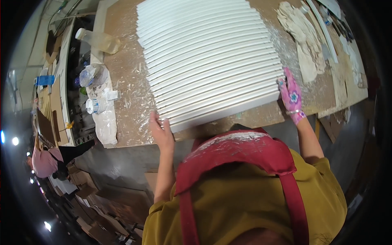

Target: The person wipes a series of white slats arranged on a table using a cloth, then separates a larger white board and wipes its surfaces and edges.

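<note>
At twelve o'clock in the view, laid on a brown, white-streaked worktable [127,130]: white slats [210,61], packed side by side with uneven ends. Around the slats as clock centre: at seven, left hand [163,134], bare, thumb and fingers parted against the near corner; at four, right hand [293,97] in a pink flowered glove, fingers unclenched and extended along the slat ends. At nine, a white-capped bottle [102,41] and clear container [87,76]; at eight, a blue-and-white tub [93,106] and, far off, a person [44,164] in pink. At three, crumpled cream cloth [304,38]; at six, white-smeared red apron [239,154].
</note>
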Motion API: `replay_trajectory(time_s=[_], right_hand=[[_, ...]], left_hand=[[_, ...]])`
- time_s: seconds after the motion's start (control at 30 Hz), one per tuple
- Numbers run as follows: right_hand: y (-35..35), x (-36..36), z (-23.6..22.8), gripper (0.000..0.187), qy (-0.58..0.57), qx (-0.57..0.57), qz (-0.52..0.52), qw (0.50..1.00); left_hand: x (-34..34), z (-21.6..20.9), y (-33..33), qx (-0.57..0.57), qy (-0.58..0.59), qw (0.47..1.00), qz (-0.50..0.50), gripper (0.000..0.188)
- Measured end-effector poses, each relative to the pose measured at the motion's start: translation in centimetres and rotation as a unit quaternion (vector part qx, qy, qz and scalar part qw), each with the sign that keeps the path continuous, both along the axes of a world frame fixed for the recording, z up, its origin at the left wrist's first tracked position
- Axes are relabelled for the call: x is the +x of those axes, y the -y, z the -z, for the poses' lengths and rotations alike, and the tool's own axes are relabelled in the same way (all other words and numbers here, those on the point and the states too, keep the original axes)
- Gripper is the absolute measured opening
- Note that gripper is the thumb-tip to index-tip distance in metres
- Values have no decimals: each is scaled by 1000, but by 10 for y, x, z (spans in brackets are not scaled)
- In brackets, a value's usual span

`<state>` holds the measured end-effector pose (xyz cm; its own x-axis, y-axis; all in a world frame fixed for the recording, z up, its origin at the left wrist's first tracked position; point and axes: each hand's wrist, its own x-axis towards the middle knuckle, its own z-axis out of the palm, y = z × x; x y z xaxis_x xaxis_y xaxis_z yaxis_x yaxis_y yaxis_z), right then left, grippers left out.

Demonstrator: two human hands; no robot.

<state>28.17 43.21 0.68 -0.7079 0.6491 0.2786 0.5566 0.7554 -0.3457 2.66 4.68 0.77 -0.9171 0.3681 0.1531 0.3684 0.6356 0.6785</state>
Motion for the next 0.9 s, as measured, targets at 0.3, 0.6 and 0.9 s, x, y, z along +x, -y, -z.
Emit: replay_trajectory(time_s=[0.3,0.6,0.9], right_hand=[[-59,-90,-31,62,24,-259,51,964],[-85,-82,-35,62,53,-217,68,972],[-139,-204,-13,81,43,-230,35,972]], left_hand=[[-112,-42,-68,-73,173,981,37,57],[-148,-30,-103,-127,123,980,87,55],[-254,16,-172,26,198,979,51,69]])
